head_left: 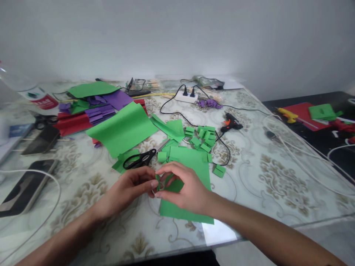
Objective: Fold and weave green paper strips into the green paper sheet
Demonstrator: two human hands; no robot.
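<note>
Both forearms come in from the bottom edge and meet over the near middle of the desk (277, 177), which is covered by a pale cloth with a scrolled pattern. The left hand (130, 190) lies low with its palm turned inward, its fingers (151, 183) curled and pinched on a small green paper piece (158, 183) from the left. The right hand (181, 190) arches over from the other side, wrist bent, thumb and forefinger closed on the same piece, so the two hands touch at the fingertips. The piece is held just above a larger green paper sheet (191, 159) that lies flat under the right hand; how the piece is folded cannot be made out. Just beyond the left hand lie black-handled scissors (140, 159), blades pointing away to the right. Behind them a bent green sheet (122, 129) rests on red and purple paper (97, 112), and a heap of small folded green pieces (205, 136) sits near a black glue gun (231, 123). Farther back is a white power strip (188, 96). A phone (26, 190) lies at the left edge.
</note>
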